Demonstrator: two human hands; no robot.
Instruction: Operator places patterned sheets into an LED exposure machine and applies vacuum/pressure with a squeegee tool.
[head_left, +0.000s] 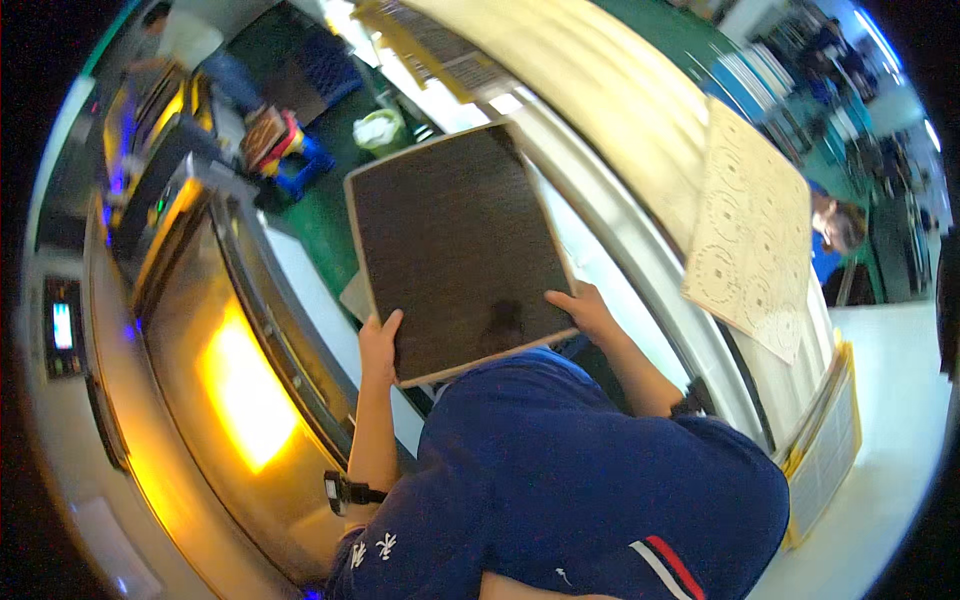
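A dark brown, nearly black rectangular panel with a thin pale edge is held up before my body, its near edge close to my shirt. My left hand grips its lower left edge, the thumb lying over the dark face. On the right, my right hand clasps the other edge near the lower corner, thumb also on top. The fingers of both hands are mostly hidden beneath the panel.
A machine with a glowing yellow window stands at my left. To the right runs a long pale bench bearing a patterned cut sheet. A bin and a blue stool stand ahead; one person works far left, another sits right.
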